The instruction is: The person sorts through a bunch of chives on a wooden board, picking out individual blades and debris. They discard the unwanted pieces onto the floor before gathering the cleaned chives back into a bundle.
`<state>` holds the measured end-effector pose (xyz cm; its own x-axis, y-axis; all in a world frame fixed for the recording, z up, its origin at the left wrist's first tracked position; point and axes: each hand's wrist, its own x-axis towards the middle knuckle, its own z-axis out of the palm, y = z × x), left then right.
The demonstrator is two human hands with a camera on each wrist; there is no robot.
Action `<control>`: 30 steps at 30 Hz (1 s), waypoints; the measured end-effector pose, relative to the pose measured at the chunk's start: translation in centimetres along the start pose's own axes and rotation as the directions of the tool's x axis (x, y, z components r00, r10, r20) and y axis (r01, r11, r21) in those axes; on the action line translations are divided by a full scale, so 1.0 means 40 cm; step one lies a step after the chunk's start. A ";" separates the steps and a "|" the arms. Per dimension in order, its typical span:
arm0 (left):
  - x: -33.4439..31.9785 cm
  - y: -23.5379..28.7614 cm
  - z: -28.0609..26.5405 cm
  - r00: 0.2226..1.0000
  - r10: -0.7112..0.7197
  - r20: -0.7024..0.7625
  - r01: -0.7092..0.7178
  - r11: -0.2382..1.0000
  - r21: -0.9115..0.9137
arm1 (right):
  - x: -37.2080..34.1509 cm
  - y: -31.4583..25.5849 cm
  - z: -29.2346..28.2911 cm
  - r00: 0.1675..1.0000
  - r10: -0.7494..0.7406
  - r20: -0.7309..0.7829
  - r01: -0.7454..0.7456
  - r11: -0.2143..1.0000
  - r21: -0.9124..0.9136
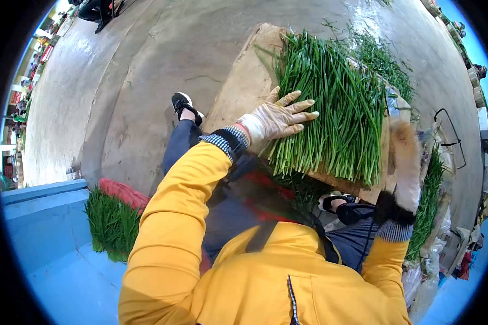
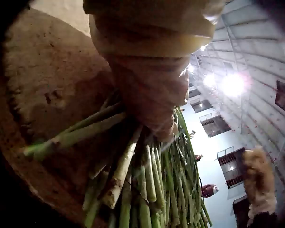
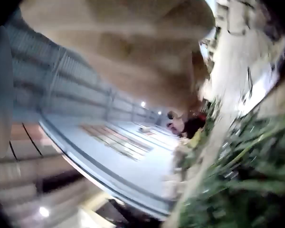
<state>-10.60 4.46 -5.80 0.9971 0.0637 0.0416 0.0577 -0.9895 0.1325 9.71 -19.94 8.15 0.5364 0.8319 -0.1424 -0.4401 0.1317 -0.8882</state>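
Head view: where is the left hand (image 1: 279, 116)?

"Gloved, at the left side of a thick layer of long green stalks (image 1: 331, 103). Its fingers are straight and spread apart over them, gripping nothing."

And the stalks?

"On a tan board (image 1: 246, 76) in front of the person, their pale cut ends toward the body. The left wrist view shows some ends poking out at different angles."

What about the right hand (image 1: 408, 162)?

"Near the board's right edge, just beside the stalks, but blurred; I can't tell whether it grips anything."

Anything else green?

"Loose green scraps (image 1: 382, 62) beyond the stalks, and a green bunch (image 1: 111, 222) beside red cloth (image 1: 124, 194) at the left."
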 end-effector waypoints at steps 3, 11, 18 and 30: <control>0.015 0.010 -0.046 0.996 -0.016 0.086 0.016 1.000 -0.001 | 0.019 0.066 0.017 0.907 -0.413 -0.089 0.265 0.721 -0.640; 0.004 0.003 -0.019 0.998 -0.003 0.062 0.006 0.999 -0.049 | -0.046 0.436 0.273 0.908 -0.002 0.419 0.413 -0.164 -0.896; 0.008 0.000 0.000 0.996 -0.032 0.089 0.035 0.999 -0.037 | -0.083 0.440 0.248 0.906 0.166 0.390 0.422 -0.274 -0.864; -0.005 0.011 0.036 0.986 -0.073 -0.152 0.063 0.996 -0.069 | -0.045 0.210 0.120 0.874 -0.004 0.485 0.484 -0.071 -0.872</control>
<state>-10.71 3.84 -7.16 0.9711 0.1544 0.1818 0.1167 -0.9723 0.2026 1.59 -17.74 3.03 0.1212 0.9885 0.0907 0.9191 -0.0772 -0.3864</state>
